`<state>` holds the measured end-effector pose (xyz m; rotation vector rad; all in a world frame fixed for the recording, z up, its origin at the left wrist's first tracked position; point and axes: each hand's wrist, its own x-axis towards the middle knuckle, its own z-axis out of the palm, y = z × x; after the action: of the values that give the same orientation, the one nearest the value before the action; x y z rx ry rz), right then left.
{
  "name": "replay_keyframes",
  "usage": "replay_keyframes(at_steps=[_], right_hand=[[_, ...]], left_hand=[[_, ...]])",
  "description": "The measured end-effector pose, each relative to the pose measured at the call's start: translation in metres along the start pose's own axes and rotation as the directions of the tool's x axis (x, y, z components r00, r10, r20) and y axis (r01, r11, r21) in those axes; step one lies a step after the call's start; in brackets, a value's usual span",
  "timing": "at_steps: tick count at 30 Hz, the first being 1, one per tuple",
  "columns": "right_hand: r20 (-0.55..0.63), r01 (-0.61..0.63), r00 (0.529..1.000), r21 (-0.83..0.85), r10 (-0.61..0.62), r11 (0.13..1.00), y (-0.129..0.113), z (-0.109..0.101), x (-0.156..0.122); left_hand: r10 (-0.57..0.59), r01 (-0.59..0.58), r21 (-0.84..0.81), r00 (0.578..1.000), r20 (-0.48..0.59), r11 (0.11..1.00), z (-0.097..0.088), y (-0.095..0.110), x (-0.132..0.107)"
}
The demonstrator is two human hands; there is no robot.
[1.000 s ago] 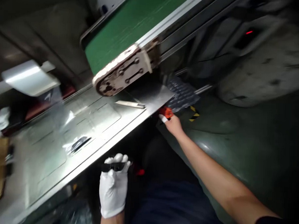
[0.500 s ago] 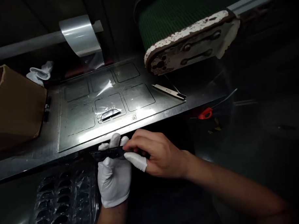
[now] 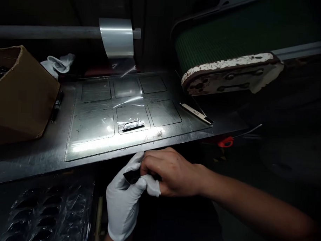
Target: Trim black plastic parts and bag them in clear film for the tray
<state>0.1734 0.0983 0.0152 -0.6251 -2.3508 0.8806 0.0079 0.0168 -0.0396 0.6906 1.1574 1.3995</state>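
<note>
My left hand, in a white glove, is closed on a small glossy black piece just below the table's front edge. My right hand, bare but for a white cover on the thumb, pinches the same piece at its right end. The right fingers hide much of it, so its full shape does not show. Beyond the hands, a similar dark, curved piece lies under clear film on the metal plate.
A cardboard box stands left, a pen beside it. Behind hangs a film roll. A white tweezer-like tool lies right, below a green conveyor. Red-handled scissors are at the edge; a tray of black pieces sits lower left.
My left hand has turned, and its fingers now wrap round the black piece, which is tilted differently. The right hand stays at its right end. The camera view has shifted and rotated.
</note>
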Motion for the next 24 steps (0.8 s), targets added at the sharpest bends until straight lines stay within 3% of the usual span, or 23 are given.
replay_keyframes(at_steps=[3, 5, 6, 8, 10, 11, 13, 15, 20, 24], right_hand=[[0.004, -0.028, 1.0, 0.005, 0.028, 1.0, -0.001, -0.02, 0.012], [-0.02, -0.081, 0.997, -0.101, 0.08, 0.992, -0.001, -0.043, 0.028], [-0.029, -0.113, 0.994, -0.195, 0.109, 0.974, 0.001, -0.055, 0.038], [-0.011, -0.17, 0.983, -0.424, 0.183, 0.889, 0.006, -0.076, 0.061], [0.079, -0.16, 0.959, -0.636, 0.271, 0.755, 0.013, -0.088, 0.085], [0.138, -0.123, 0.94, -0.715, 0.311, 0.688, 0.016, -0.09, 0.096], [0.251, -0.014, 0.897, -0.805, 0.363, 0.593, 0.022, -0.087, 0.115], [0.329, 0.079, 0.867, -0.832, 0.373, 0.55, 0.028, -0.08, 0.128], [0.37, 0.123, 0.847, -0.835, 0.382, 0.537, 0.043, -0.068, 0.142], [0.373, 0.107, 0.841, -0.824, 0.392, 0.556, 0.048, -0.072, 0.145]], left_hand=[[0.012, -0.024, 0.099, 0.993, 0.119, 0.995, -0.005, 0.014, 0.008], [0.149, -0.188, 0.266, 0.976, 0.16, 0.945, -0.007, 0.027, 0.022], [0.249, -0.31, 0.386, 0.948, 0.2, 0.869, -0.007, 0.034, 0.031], [0.387, -0.547, 0.583, 0.837, 0.386, 0.601, -0.002, 0.046, 0.053], [0.348, -0.683, 0.639, 0.73, 0.588, 0.354, 0.007, 0.055, 0.075], [0.301, -0.713, 0.645, 0.701, 0.646, 0.275, 0.011, 0.058, 0.083], [0.229, -0.714, 0.676, 0.7, 0.677, 0.185, 0.019, 0.06, 0.095], [0.21, -0.695, 0.704, 0.717, 0.664, 0.146, 0.022, 0.057, 0.1], [0.228, -0.678, 0.721, 0.731, 0.643, 0.143, 0.019, 0.047, 0.101], [0.226, -0.671, 0.726, 0.738, 0.636, 0.149, 0.019, 0.046, 0.104]])
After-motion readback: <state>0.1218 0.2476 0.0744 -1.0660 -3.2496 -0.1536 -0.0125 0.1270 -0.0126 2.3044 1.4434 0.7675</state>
